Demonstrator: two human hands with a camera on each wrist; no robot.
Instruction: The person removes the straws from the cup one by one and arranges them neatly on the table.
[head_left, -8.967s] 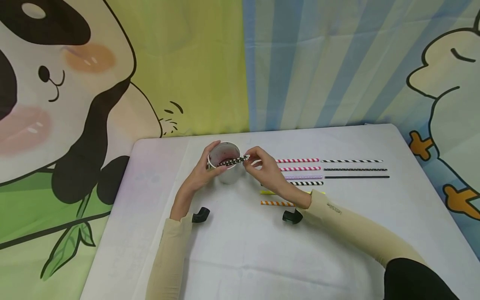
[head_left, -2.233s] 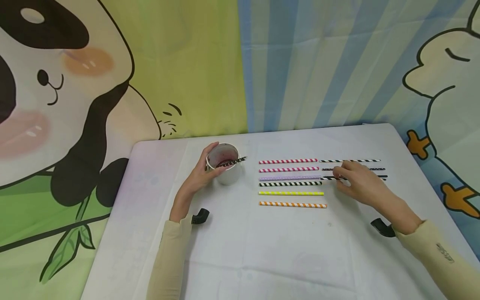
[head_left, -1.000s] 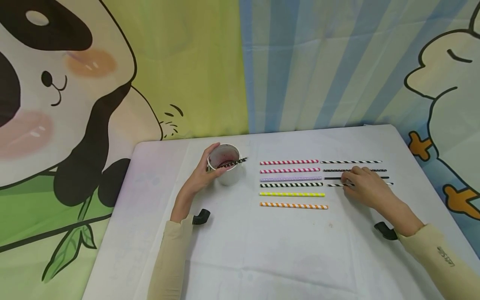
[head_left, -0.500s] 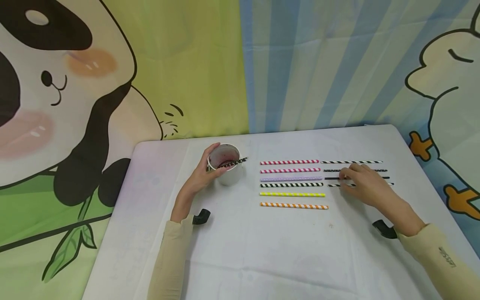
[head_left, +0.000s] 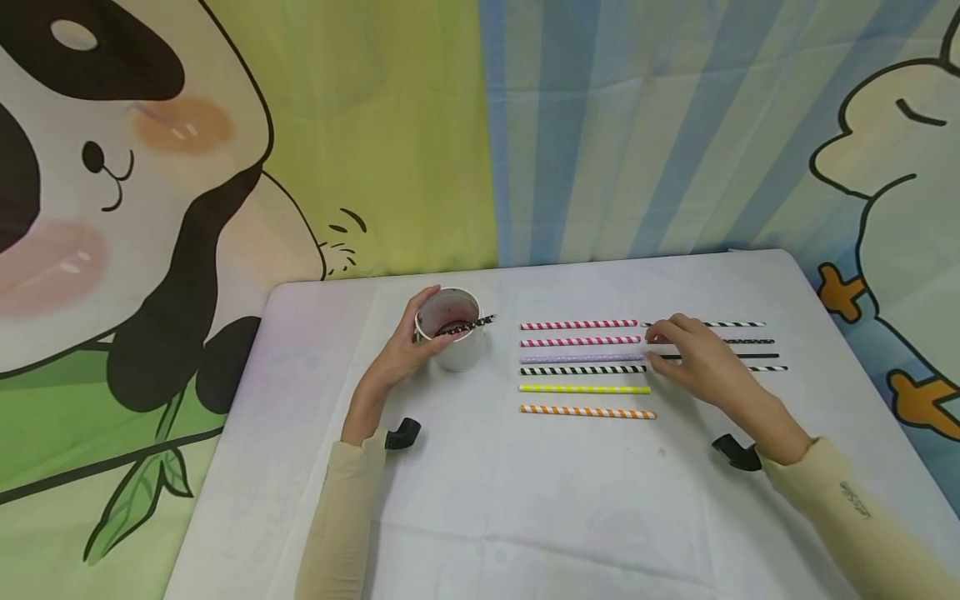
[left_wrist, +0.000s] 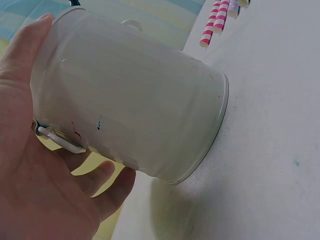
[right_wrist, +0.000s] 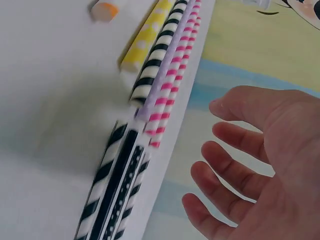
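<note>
My left hand [head_left: 397, 354] grips a white pail [head_left: 459, 358] at its side, tilted with its mouth toward me. A black straw with light spots [head_left: 482, 322] pokes out over its rim. Up close in the left wrist view, the fingers reach round the pail [left_wrist: 135, 95] near a small side ring. My right hand [head_left: 708, 367] hovers over the right column of paper straws, fingers loosely bent and holding nothing, as the right wrist view also shows. Under it lie a black-striped straw [head_left: 742, 324], a black dotted one [head_left: 756, 341], a plain black one [head_left: 761, 356] and another black-striped straw [head_left: 772, 368].
The left column holds two pink-striped straws [head_left: 577, 325], a lilac straw [head_left: 581, 359], a black-striped straw [head_left: 581, 370], a yellow straw [head_left: 585, 389] and an orange-striped straw [head_left: 588, 412]. A white cloth covers the table [head_left: 570, 508]. A cartoon curtain hangs behind.
The right hand went from the pail to the right column, laid a black-striped straw below the plain black one and let go. Now it has shifted left. The left hand keeps its grip.
</note>
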